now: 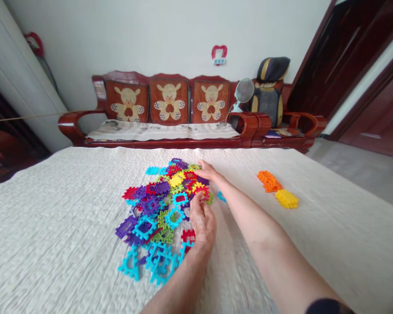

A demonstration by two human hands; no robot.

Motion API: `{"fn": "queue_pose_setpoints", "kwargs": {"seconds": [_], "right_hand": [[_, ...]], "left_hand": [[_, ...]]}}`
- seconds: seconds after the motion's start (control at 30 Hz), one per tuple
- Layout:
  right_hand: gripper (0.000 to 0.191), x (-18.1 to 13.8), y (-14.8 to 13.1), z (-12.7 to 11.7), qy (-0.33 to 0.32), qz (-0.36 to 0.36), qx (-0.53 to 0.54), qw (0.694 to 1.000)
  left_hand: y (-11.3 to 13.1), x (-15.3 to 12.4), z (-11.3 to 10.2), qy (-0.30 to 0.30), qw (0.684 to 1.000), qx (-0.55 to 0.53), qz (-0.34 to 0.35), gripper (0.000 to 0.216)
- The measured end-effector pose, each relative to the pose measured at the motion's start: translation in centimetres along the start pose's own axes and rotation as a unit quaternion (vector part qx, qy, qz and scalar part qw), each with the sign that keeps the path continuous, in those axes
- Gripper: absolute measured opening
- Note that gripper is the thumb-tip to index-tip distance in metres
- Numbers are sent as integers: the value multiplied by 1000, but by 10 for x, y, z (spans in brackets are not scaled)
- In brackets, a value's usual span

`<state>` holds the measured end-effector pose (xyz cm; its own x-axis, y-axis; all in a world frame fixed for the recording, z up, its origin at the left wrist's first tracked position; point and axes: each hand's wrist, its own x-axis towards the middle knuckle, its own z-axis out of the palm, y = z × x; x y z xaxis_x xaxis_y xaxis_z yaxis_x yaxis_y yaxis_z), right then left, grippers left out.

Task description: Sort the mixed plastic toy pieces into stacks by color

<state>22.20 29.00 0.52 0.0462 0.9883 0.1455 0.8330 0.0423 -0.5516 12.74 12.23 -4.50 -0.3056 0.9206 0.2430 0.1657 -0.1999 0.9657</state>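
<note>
The interlocking pieces beside your hands, mostly to the left, look like moulded plastic, smooth with a faint sheen. Off to the right of your hands, the orange pieces and yellow pieces seem plastic too. Beneath your hands you have a pale cover of quilted cloth, matt and rough with puckered ridges. Well beyond your hands, the sofa looks like lacquered wood, glossy enough to catch light. Its cushions appear to be soft, matt plush; its seat cover looks like thin, wrinkled cloth. Farther back, the wall is smooth and matt.
</note>
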Motion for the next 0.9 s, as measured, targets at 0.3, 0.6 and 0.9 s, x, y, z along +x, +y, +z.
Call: {"fn": "queue_pose_setpoints", "kwargs": {"seconds": [0.3, 0.6, 0.9], "right_hand": [[46, -32, 17, -19, 3, -110, 13, 994], [43, -98, 57, -51, 3, -127, 21, 992], [34, -124, 69, -52, 75, -85, -22, 993]], "left_hand": [[-1, 1, 2, -11, 1000, 19, 13, 34], [3, 1, 0, -13, 999, 24, 31, 33], [2, 1, -1, -26, 998, 55, 35, 34]]}}
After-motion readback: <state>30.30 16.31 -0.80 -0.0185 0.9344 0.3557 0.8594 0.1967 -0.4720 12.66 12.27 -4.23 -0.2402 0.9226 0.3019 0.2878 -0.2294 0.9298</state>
